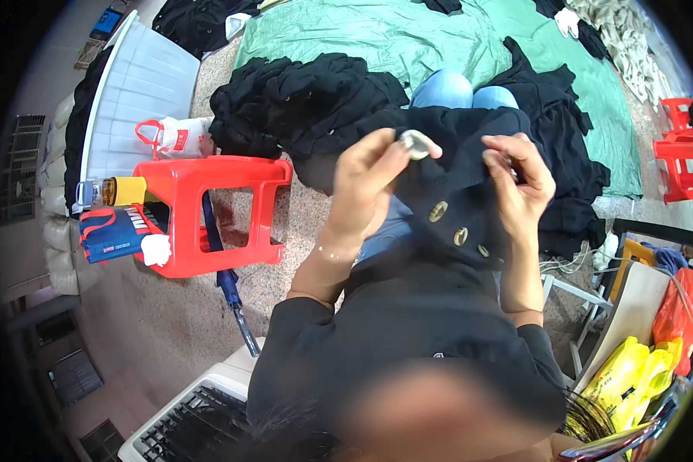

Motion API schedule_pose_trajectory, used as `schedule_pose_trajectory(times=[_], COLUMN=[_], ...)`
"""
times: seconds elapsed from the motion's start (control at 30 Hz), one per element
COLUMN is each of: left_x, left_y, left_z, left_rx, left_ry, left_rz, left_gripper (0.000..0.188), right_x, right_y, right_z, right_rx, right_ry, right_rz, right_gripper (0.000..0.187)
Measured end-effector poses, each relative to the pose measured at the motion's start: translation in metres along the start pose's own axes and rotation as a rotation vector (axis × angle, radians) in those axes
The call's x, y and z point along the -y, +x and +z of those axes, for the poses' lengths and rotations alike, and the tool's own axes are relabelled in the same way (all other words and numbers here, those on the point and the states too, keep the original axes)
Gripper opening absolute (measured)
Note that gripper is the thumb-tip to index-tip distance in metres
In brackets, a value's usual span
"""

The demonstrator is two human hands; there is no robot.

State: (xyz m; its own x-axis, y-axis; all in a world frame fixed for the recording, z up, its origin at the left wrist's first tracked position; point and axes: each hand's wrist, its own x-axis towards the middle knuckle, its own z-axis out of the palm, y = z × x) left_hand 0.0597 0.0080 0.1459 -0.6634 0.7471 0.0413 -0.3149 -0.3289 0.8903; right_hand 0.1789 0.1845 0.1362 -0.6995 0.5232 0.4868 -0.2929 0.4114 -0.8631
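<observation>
My left hand (368, 179) pinches a pale, cream ring-shaped piece (416, 144) between thumb and fingers, held up above my lap. Facing it, my right hand (522, 183) has its thumb and fingers drawn together; a small dark spot shows between them, too small to name. A black garment (470, 127) lies over my knees below both hands. Several tan rings, perhaps buttons, show in the dark cloth between my forearms, among them one ring (438, 211) and another ring (460, 236). The hands are apart, with the cloth between them blurred.
Black garments are heaped (300, 96) on a green sheet (339, 35) ahead. To the left stand a red stool (208, 181) with a bottle on it, a blue bag (119, 232), an umbrella (229, 289) and a white bin (142, 85). At right, yellow bags (627, 377) sit beside a board.
</observation>
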Motion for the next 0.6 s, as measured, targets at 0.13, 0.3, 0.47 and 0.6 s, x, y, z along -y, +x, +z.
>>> schedule_pose_trajectory(times=[0.13,0.3,0.47,0.6], left_x=[0.042,0.053,0.065,0.064], left_y=[0.010,0.010,0.012,0.010], left_z=[-0.018,0.008,0.009,0.008], left_rx=[0.061,-0.105,-0.049,-0.067], left_ry=[-0.153,-0.129,-0.143,-0.062], left_rz=[-0.311,-0.294,-0.199,-0.156], left_gripper=[0.024,0.022,0.015,0.013], right_x=[-0.021,-0.036,-0.049,-0.053], right_y=[0.000,-0.007,-0.007,-0.012], right_z=[0.008,0.011,0.029,0.033], right_rx=[0.150,0.271,0.083,0.007], right_ry=[0.028,0.019,-0.108,0.071], right_rz=[-0.100,-0.028,-0.130,0.084], right_gripper=[0.033,0.037,0.029,0.010])
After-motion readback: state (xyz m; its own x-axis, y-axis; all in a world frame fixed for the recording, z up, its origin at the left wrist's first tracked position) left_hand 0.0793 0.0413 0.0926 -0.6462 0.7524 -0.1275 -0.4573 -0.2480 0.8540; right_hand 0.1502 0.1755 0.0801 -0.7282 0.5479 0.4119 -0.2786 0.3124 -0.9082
